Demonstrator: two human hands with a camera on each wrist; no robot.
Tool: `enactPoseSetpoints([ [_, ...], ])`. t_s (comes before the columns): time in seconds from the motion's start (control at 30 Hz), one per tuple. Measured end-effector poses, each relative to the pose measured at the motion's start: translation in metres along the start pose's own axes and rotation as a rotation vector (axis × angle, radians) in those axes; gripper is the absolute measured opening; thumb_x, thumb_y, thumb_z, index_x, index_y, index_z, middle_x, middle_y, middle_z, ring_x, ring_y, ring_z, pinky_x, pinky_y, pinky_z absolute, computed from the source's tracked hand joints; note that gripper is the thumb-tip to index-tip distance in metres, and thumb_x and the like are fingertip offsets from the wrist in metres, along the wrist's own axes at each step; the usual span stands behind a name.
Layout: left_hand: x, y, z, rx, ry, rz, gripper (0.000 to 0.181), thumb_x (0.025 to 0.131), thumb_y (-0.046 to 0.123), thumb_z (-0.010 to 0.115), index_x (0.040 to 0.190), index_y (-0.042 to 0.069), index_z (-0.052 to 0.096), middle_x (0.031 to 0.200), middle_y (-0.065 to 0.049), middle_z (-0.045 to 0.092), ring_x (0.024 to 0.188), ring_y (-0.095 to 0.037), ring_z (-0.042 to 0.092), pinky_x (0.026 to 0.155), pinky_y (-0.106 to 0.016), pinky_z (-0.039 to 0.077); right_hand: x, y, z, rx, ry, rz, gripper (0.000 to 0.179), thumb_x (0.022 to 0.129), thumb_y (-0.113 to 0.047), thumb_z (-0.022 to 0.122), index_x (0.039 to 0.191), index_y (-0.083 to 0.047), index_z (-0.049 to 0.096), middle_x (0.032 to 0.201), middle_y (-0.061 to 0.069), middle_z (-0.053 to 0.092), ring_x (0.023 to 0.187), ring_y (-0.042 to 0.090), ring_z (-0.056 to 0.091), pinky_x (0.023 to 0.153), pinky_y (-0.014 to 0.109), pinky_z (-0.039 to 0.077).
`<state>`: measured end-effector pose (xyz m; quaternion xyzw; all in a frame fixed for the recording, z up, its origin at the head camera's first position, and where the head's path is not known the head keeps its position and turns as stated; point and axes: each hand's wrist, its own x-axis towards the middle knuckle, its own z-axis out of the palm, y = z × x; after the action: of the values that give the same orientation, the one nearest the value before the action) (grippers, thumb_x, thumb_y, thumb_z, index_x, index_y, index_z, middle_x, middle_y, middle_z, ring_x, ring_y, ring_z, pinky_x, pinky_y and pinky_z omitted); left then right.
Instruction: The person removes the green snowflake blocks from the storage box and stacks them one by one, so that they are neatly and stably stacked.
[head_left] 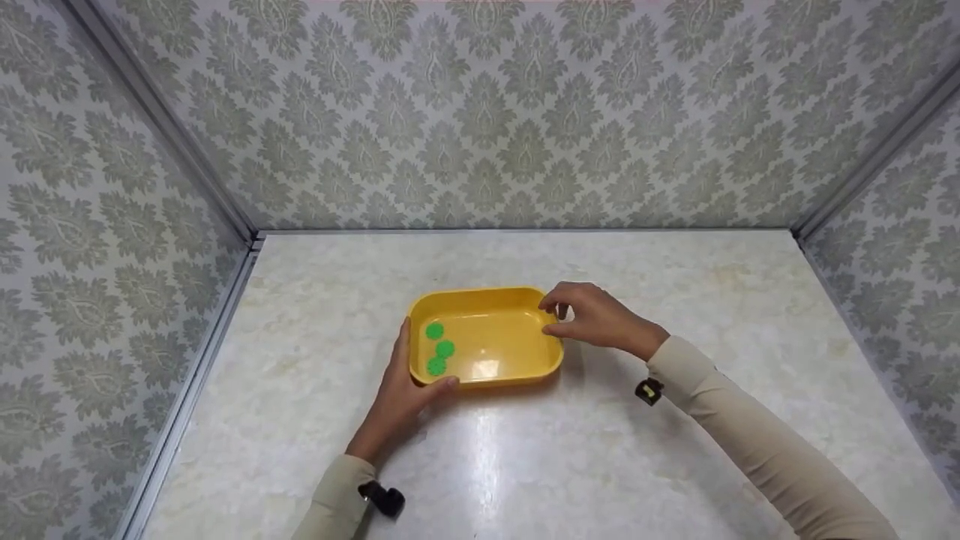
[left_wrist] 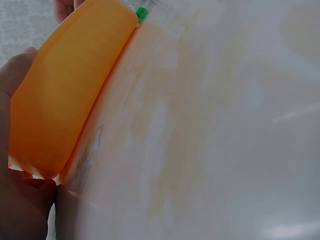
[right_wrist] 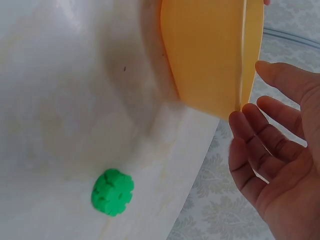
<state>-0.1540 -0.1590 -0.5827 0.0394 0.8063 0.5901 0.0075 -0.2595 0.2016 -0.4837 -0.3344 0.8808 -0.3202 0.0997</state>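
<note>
A yellow plastic tray [head_left: 487,300] with rounded corners and raised walls is on the table. Lying in its left end are three small green notched discs [head_left: 445,349]. My left hand [head_left: 401,390] holds the tray's front left corner, thumb at the front rim and fingers along the left wall. At the opposite end, my right hand [head_left: 596,315] has its thumb and fingertips apart at the right rim, with nothing seen between them. Another green notched piece [right_wrist: 112,192] lies on the table near that end in the right wrist view; the head view does not show it.
The pale marbled table [head_left: 300,300] is bounded by patterned panels [head_left: 480,112] at the back and both sides. Metal rails [head_left: 202,405] run along the left edge. A dark wrist device [head_left: 649,391] is at the right cuff, another [head_left: 382,499] at the left.
</note>
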Motion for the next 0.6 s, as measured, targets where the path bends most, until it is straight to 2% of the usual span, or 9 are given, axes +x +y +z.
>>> enactPoseSetpoints([
  [0.23, 0.0, -0.001, -0.001, -0.013, 0.0, 0.03, 0.13, 0.09, 0.033, 0.094, 0.179, 0.023, 0.0, 0.184, -0.002, 0.011, 0.168, -0.022, 0.016, 0.135, -0.051, 0.013, 0.012, -0.013, 0.006, -0.024, -0.032, -0.047, 0.032, 0.101, -0.021, 0.084, 0.128, -0.006, 0.078, 0.119, 0.018, 0.074, 0.105, 0.035, 0.072, 0.089, 0.045, 0.059],
  [0.43, 0.0, 0.0, 0.0, -0.006, 0.003, 0.014, 0.13, 0.09, 0.036, 0.094, 0.179, 0.024, 0.0, 0.185, -0.002, 0.01, 0.168, -0.023, 0.015, 0.136, -0.053, 0.012, 0.024, -0.021, 0.013, -0.064, -0.062, -0.096, 0.033, 0.1, -0.02, 0.085, 0.127, -0.004, 0.078, 0.121, 0.018, 0.075, 0.105, 0.035, 0.072, 0.09, 0.045, 0.06],
  [0.6, 0.0, 0.002, 0.001, -0.007, 0.001, -0.001, 0.13, 0.09, 0.037, 0.094, 0.179, 0.022, 0.001, 0.185, -0.001, 0.01, 0.168, -0.023, 0.016, 0.136, -0.053, 0.012, 0.035, -0.027, 0.021, -0.084, -0.105, -0.102, 0.036, 0.1, -0.02, 0.084, 0.129, 0.0, 0.077, 0.125, 0.02, 0.075, 0.106, 0.036, 0.072, 0.093, 0.048, 0.06],
])
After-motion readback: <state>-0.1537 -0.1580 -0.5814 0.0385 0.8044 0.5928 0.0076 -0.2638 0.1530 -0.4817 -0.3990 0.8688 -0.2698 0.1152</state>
